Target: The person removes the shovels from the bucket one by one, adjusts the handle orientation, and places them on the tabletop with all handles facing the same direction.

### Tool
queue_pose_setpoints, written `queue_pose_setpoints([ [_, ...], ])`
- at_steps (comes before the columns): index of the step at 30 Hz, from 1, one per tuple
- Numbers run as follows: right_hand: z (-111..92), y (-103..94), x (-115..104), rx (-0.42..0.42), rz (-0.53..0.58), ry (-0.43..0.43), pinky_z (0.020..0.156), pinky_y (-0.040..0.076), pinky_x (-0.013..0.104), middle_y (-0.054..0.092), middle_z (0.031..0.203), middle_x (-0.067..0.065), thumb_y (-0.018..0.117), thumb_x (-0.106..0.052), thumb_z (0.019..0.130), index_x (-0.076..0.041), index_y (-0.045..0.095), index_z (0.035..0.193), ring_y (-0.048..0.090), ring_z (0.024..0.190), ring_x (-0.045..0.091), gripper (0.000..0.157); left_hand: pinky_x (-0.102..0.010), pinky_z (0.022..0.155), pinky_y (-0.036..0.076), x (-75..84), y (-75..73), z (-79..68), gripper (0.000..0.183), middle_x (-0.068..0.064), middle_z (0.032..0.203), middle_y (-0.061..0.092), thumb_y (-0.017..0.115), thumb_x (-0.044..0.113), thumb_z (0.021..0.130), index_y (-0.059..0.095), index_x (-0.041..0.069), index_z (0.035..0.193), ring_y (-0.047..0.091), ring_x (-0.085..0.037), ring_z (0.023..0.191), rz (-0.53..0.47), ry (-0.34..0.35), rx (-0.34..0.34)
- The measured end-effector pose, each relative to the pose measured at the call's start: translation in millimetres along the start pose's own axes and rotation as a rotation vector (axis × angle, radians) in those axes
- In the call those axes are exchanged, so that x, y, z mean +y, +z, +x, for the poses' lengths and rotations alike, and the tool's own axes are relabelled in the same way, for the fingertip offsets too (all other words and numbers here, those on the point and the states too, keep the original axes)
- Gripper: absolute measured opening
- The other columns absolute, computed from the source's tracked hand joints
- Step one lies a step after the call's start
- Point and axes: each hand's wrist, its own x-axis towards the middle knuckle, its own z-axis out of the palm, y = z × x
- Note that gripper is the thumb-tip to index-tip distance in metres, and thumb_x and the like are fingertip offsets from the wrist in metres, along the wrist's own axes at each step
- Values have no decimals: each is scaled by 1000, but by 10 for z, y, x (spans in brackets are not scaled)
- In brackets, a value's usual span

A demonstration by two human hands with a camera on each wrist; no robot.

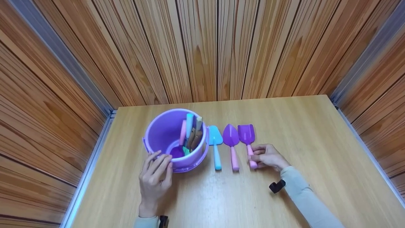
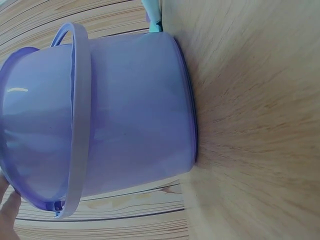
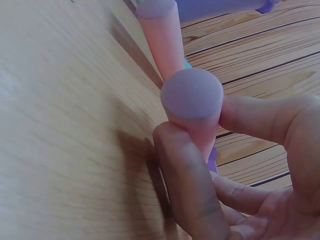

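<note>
A purple bucket [image 1: 155, 129] stands on the left of the table, its handle hanging down outside. My left hand [image 1: 155, 180] holds its near rim, fingers over the edge; in the left wrist view only fingertips [image 2: 10, 207] show at the rim. Right of the bucket lie a light-blue shovel [image 1: 216, 155], a purple pointed trowel [image 1: 231, 135] with a pink handle, and a purple square-bladed shovel [image 1: 246, 133]. My right hand [image 1: 267, 156] pinches the square shovel's pink handle [image 3: 192, 97] near its end, between thumb and fingers. The trowel's handle [image 3: 162, 35] is beside it.
Inside the bucket stand several tools with pink, blue and brown handles [image 1: 190, 125], plus a green piece [image 1: 186, 150] low down. The wooden table [image 1: 303, 126] is bounded by wood-patterned walls [image 1: 202, 50] behind and at both sides, with metal strips at the corners.
</note>
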Motion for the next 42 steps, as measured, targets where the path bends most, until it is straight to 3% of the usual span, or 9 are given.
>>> queue_pose_setpoints([
  [6, -18, 1, 8, 18, -19, -17, 76, 71, 36, 61, 117, 14, 82, -8, 93, 8, 51, 145, 71, 87, 20, 62, -51, 122, 49, -2, 2, 8, 24, -9, 113, 81, 69, 23, 104, 82, 9, 118, 73, -40, 112, -5, 8, 3],
  [14, -34, -17, 28, 51, -79, -70, 63, 67, 31, 62, 112, 10, 83, -14, 92, 6, 53, 142, 68, 81, 16, 61, -49, 124, 48, -1, -15, 4, 24, -7, 112, 82, 68, 24, 104, 83, 10, 116, 73, -37, 115, 17, -14, -16],
  [24, -27, -33, -159, 88, -176, -149, 59, 64, 32, 66, 114, 14, 74, -11, 98, 7, 53, 140, 67, 83, 19, 50, -50, 122, 50, 4, -7, 20, 24, -8, 113, 82, 69, 24, 104, 83, 7, 115, 73, -38, 114, 12, 4, -8],
  [29, -46, -8, -410, 136, -307, -200, 79, 59, 30, 64, 123, 16, 72, -19, 101, 3, 54, 145, 64, 103, 25, 52, -51, 122, 49, 17, -26, 10, 25, -7, 115, 81, 68, 25, 105, 82, 10, 118, 72, -36, 117, 26, -30, -37],
  [33, -78, 34, -686, 170, -334, -239, 78, 55, 28, 64, 125, 15, 71, -21, 102, -2, 57, 145, 60, 104, 26, 49, -51, 121, 50, 19, -19, -2, 25, -8, 114, 81, 68, 25, 105, 82, 10, 120, 73, -36, 116, 20, -21, -26],
  [37, -69, 92, -968, 194, -367, -389, 75, 59, 26, 69, 121, 17, 72, -17, 102, -1, 64, 139, 65, 99, 28, 40, -50, 121, 50, 14, -9, -6, 24, -7, 114, 81, 68, 24, 105, 82, 10, 119, 73, -37, 113, 12, 5, -6],
  [42, -81, 212, -1359, 216, -407, -574, 86, 65, 36, 74, 117, 18, 74, -11, 100, 0, 69, 131, 71, 102, 32, 33, -49, 121, 51, -4, -8, 17, 24, -7, 112, 82, 68, 24, 105, 83, 9, 117, 74, -39, 109, 4, 27, 1],
])
